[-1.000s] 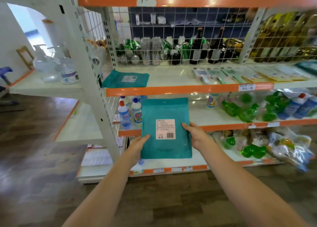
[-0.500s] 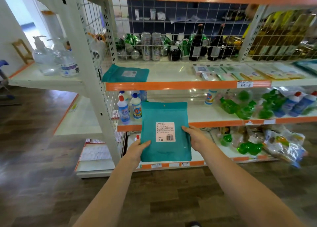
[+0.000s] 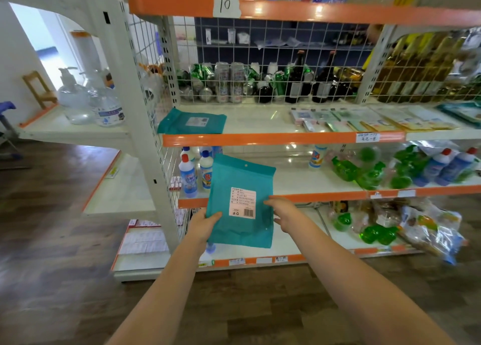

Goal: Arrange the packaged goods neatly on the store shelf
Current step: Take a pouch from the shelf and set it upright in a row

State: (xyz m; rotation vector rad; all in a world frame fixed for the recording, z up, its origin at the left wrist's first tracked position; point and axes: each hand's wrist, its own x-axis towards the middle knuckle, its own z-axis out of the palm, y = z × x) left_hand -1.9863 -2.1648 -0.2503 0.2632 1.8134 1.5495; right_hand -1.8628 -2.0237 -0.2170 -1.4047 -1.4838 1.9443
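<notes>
I hold a flat teal package (image 3: 234, 178) with a white label upright in front of the lower shelves, tilted a little to the right. My left hand (image 3: 205, 223) grips its lower left edge. My right hand (image 3: 286, 214) is at its right edge, thumb on the front and fingers loosely spread. A second teal package (image 3: 191, 120) lies flat at the left end of the upper white shelf with the orange edge (image 3: 260, 138).
Flat paper packets (image 3: 351, 120) line the right of that shelf, with cans and dark bottles (image 3: 234, 84) behind a wire grid. Bleach bottles (image 3: 188, 178) and green bottles (image 3: 364, 173) stand one shelf down. Bagged goods (image 3: 429, 230) hang off the bottom shelf. Pump bottles (image 3: 104, 102) sit far left.
The package has tipped from straight upright to a slight rightward tilt. My right hand's fingers have loosened along its edge. My view has dropped slightly.
</notes>
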